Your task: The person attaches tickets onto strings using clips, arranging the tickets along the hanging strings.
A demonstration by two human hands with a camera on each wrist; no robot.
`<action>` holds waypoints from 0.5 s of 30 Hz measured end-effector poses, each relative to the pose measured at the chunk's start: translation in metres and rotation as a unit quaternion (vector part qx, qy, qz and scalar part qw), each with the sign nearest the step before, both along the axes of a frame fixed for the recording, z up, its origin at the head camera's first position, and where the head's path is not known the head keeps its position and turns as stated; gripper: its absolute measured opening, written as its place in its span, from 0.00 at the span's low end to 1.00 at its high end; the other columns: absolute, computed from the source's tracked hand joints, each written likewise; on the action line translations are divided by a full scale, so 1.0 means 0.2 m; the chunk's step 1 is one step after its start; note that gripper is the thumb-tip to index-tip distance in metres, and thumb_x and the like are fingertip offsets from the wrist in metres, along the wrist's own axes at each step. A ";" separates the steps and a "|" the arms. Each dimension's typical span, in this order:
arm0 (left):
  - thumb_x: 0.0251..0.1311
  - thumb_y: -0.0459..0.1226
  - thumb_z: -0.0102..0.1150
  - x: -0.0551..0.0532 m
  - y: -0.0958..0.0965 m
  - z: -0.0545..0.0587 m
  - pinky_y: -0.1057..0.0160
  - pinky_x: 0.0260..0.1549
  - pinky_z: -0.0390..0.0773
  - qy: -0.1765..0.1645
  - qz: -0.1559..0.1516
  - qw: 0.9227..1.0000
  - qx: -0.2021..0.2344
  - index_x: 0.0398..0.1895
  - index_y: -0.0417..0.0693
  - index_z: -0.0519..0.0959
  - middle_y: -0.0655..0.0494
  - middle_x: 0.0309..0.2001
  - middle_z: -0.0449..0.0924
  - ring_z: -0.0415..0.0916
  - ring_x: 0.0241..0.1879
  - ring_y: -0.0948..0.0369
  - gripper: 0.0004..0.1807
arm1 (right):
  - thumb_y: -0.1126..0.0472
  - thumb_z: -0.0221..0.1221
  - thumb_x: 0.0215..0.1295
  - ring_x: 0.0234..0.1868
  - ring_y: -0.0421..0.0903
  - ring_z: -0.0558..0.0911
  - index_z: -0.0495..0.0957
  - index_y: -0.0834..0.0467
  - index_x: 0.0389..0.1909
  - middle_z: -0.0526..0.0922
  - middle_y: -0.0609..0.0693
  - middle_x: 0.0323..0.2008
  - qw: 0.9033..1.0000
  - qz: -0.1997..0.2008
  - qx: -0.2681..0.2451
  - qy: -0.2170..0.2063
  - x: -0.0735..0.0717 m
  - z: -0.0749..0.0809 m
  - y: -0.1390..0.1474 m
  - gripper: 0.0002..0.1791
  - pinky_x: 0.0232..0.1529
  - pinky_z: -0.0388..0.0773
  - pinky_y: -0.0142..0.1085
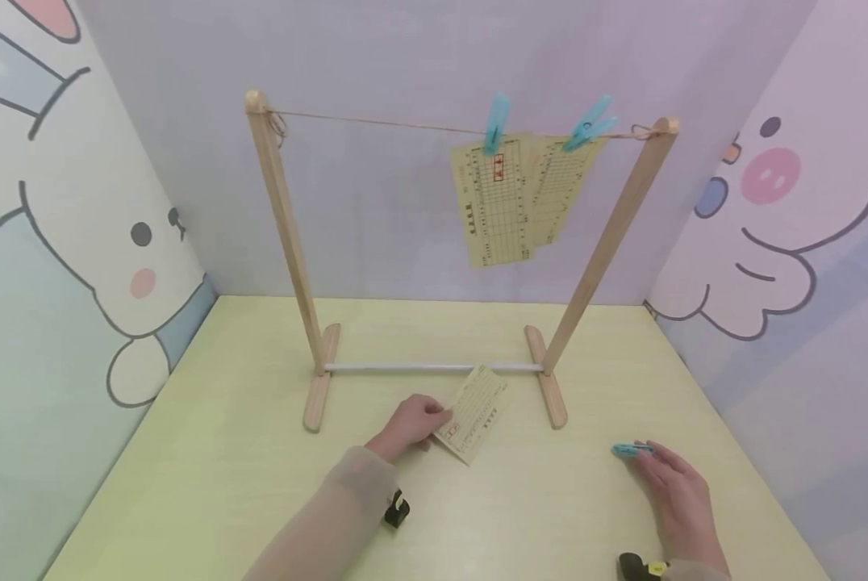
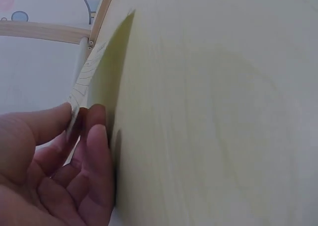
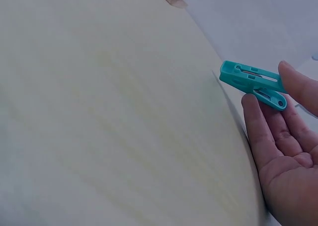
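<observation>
My left hand pinches the near-left edge of a yellowish printed paper slip low over the table. In the left wrist view the slip bends upward from the thumb and fingers. Over at the right, my right hand holds a teal clothespin by its handle end. The right wrist view shows this clothespin between thumb and fingers, its tip pointing left. Two similar slips hang overlapping from a string, the front slip under one blue clothespin and the rear slip under another clothespin.
The string runs between a left wooden post and a right wooden post. A white rod joins their feet low down. Cartoon-printed walls enclose the pale table at the back and sides.
</observation>
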State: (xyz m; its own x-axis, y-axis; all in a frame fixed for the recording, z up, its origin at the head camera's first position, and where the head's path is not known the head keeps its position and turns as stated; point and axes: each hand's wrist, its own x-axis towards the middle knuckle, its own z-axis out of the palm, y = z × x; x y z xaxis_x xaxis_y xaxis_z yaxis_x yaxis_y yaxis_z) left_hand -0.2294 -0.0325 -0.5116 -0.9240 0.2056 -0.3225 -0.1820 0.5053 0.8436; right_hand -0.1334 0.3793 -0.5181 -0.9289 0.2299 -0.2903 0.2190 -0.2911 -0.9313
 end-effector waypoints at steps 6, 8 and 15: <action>0.63 0.37 0.63 0.00 0.00 0.01 0.69 0.17 0.77 0.012 0.002 1.000 -0.003 0.49 0.36 0.81 0.48 0.38 0.83 0.75 0.21 0.63 0.15 | 0.67 0.60 0.68 0.47 0.27 0.82 0.79 0.46 0.52 0.86 0.33 0.42 1.000 -0.003 -0.006 0.004 -0.01 -0.01 0.00 0.16 0.51 0.78 0.24; 0.61 0.34 0.63 0.00 0.00 0.01 0.68 0.19 0.78 0.017 -0.005 1.000 0.007 0.51 0.36 0.80 0.45 0.41 0.84 0.77 0.23 0.62 0.16 | 0.68 0.59 0.68 0.47 0.28 0.83 0.80 0.47 0.51 0.87 0.34 0.42 1.000 -0.005 -0.010 0.009 -0.01 -0.01 0.00 0.16 0.51 0.79 0.25; 0.56 0.34 0.67 0.01 -0.02 0.02 0.63 0.36 0.79 0.058 -0.030 0.998 0.015 0.48 0.40 0.82 0.48 0.40 0.84 0.78 0.38 0.59 0.16 | 0.68 0.60 0.68 0.46 0.28 0.83 0.81 0.47 0.49 0.87 0.34 0.42 1.000 -0.004 -0.007 0.016 -0.01 -0.01 0.00 0.15 0.50 0.79 0.24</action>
